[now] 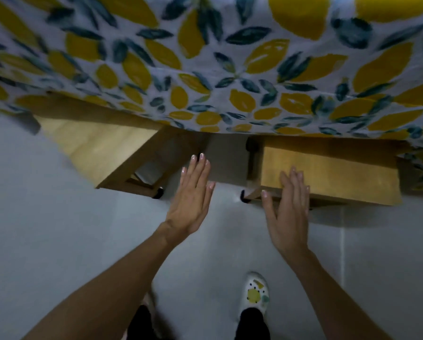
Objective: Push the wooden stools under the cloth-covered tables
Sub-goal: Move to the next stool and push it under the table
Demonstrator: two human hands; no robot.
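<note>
A table covered by a lemon-and-leaf cloth [230,69] fills the upper half of the head view. Two wooden stools stand partly beneath its hanging edge. The left stool [100,146] sits angled, its near corner sticking out over the floor. The right stool [333,177] is square to the table, with its front part showing. My left hand [191,197] hovers open in the gap between the stools, touching nothing. My right hand [287,212] is open with its fingers flat on the right stool's near left corner.
The pale grey tiled floor [46,229] stretches in front of the table. My right foot in a white patterned shoe [254,293] stands below the hands, and the left foot is partly seen at the bottom. Black caps tip the stool legs.
</note>
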